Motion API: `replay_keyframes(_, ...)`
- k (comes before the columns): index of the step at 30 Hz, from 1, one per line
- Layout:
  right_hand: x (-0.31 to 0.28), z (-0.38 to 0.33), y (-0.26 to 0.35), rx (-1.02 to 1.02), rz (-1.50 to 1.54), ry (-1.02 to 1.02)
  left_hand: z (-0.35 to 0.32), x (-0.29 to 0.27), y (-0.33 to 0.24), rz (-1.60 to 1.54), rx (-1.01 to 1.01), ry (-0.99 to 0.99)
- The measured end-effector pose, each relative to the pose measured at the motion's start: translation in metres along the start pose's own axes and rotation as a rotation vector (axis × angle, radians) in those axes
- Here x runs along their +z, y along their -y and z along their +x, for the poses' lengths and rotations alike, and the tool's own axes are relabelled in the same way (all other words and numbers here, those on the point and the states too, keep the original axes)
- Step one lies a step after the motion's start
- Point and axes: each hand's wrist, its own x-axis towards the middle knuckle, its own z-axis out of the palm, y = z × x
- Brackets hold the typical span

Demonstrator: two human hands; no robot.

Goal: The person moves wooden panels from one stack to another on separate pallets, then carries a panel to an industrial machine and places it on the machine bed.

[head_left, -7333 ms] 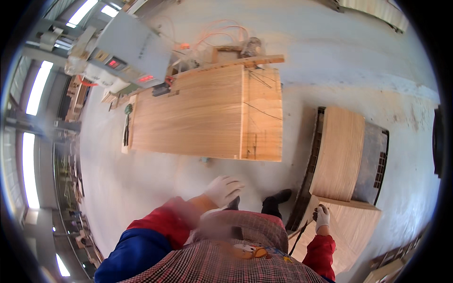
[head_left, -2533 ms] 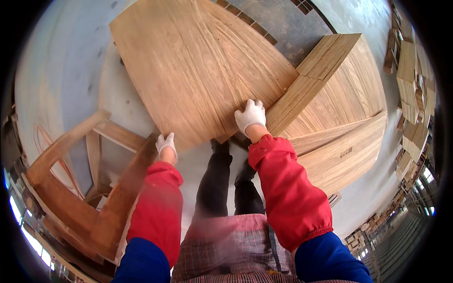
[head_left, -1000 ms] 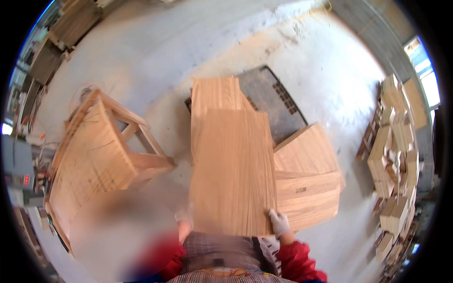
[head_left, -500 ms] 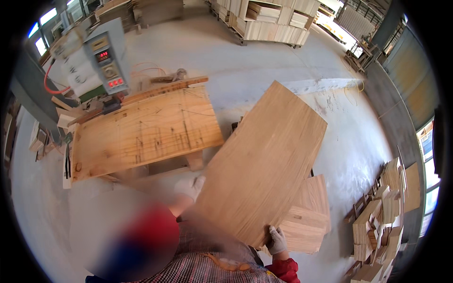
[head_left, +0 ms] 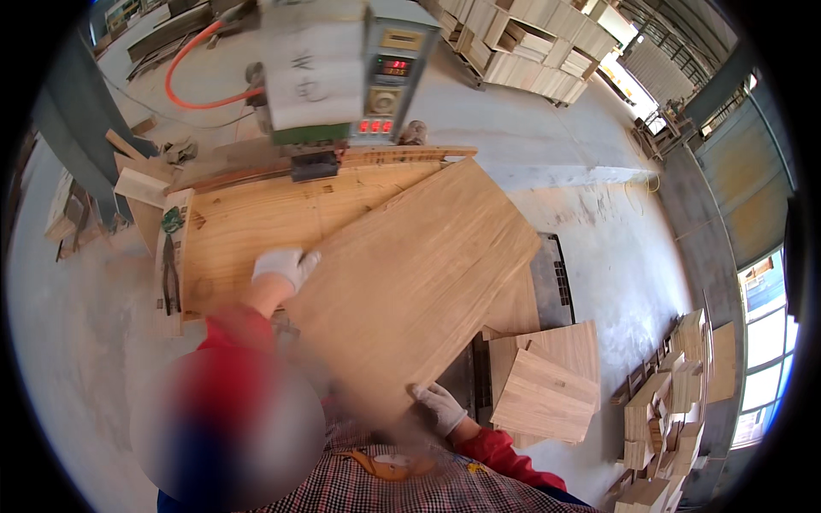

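Observation:
A large rectangular wooden panel (head_left: 419,282) is tilted between my two gloved hands. Its far left side overlaps the plywood-topped worktable (head_left: 244,235). My left hand (head_left: 286,267) grips the panel's left edge above the table, with some fingers hidden. At the near corner my right hand (head_left: 440,408) holds the edge, thumb on the upper face and the other fingers partly out of sight. A wooden fence strip (head_left: 393,156) runs along the table's back. Beyond it stands a machine with a control box (head_left: 395,81) bearing red lit displays.
Several smaller wooden panels (head_left: 547,385) lie stacked to my right, beside a dark metal frame (head_left: 560,269). Board stacks (head_left: 658,410) line the right wall. A loaded rack (head_left: 530,51) stands at the back. A red hose (head_left: 184,73) loops left of the machine.
The panel has moved left and over the worktable, carried by both hands. My left hand has gone up and left. The view has shifted toward the machine, which looks closer.

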Motion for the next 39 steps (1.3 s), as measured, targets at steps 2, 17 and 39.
replay_keyframes(2, 0.029, 0.018, -0.003, 0.139, -0.002, 0.109, 0.014, -0.011, 0.035, 0.119, 0.078, -0.195)
replay_keyframes(17, -0.013, 0.059, 0.116, -0.136, -0.46, -0.105, -0.126, 0.067, 0.019, 0.084, 0.484, -0.014)
replay_keyframes(39, -0.144, 0.147, 0.285, -0.32, -1.829, -0.38, -0.065, 0.044, 0.108, 0.104, 0.136, -0.122)
